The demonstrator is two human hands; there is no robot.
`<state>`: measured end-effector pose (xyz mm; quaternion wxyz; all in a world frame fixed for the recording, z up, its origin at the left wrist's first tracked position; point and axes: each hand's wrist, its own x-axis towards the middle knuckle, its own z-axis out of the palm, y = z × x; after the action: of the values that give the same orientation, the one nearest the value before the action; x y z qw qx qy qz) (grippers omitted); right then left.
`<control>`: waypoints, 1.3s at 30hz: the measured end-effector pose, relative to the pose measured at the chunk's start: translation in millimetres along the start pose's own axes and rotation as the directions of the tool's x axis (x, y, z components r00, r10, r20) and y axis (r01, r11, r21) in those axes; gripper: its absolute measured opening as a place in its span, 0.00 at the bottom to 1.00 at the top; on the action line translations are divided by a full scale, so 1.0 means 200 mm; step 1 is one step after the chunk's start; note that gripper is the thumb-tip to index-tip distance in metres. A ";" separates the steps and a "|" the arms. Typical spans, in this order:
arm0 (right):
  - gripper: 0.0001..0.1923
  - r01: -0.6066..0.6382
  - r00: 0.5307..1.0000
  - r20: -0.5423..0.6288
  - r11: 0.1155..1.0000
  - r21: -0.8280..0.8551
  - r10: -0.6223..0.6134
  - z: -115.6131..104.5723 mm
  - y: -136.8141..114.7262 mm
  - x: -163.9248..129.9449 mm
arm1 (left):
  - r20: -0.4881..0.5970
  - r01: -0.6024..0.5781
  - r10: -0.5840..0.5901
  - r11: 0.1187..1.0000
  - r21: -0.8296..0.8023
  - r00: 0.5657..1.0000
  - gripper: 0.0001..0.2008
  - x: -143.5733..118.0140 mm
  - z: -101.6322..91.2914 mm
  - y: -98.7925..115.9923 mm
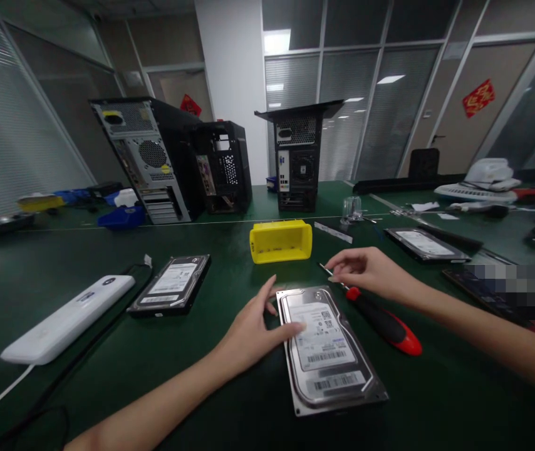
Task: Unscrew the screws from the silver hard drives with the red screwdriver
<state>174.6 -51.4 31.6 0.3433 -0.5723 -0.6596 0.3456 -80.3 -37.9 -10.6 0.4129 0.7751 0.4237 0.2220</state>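
Rectangular metal drive (312,381) | left hand (249,327) spread, thumb over label (321,341) | right hand (366,269) pinching slim-shafted screwdriver (383,322)

Light is dim, with white glare (277,42) on the glass wall (366,119) and stretched edges.

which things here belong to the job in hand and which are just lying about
Probably in use:
- hard drive by the left hand
- red-and-black screwdriver at the right hand

Apparently just lying about:
- white oblong device
- drive beside it
- drive at far right

Unclear: yellow bin
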 end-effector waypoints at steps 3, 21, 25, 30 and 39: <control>0.10 0.006 1.000 0.006 0.999 0.045 -0.006 0.04 0.03 0.06 | -0.020 -0.055 0.057 0.993 0.108 0.998 0.57 -0.05 0.05 0.02; 0.13 0.114 0.978 -0.189 0.987 0.111 -0.092 0.15 0.19 0.02 | 0.018 -0.351 0.372 0.857 0.376 0.928 0.53 -0.13 0.08 0.02; 0.15 0.121 0.979 -0.185 0.979 0.166 -0.090 0.15 0.20 0.03 | 0.237 -0.693 0.686 0.524 0.495 0.688 0.36 -0.20 0.17 0.03; 0.19 0.116 0.984 -0.163 0.964 0.241 -0.077 0.15 0.21 0.03 | 0.388 -0.755 0.662 0.454 0.473 0.641 0.26 -0.20 0.23 0.08; 0.21 0.132 0.975 -0.209 0.950 0.282 -0.073 0.15 0.22 0.02 | 0.447 -0.657 0.485 0.610 0.442 0.751 0.29 -0.21 0.20 0.17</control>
<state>171.3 -44.1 -21.7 0.5053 -0.5110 -0.5929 0.3633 -59.0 -101.4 -5.9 0.1208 0.9794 0.1334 0.0915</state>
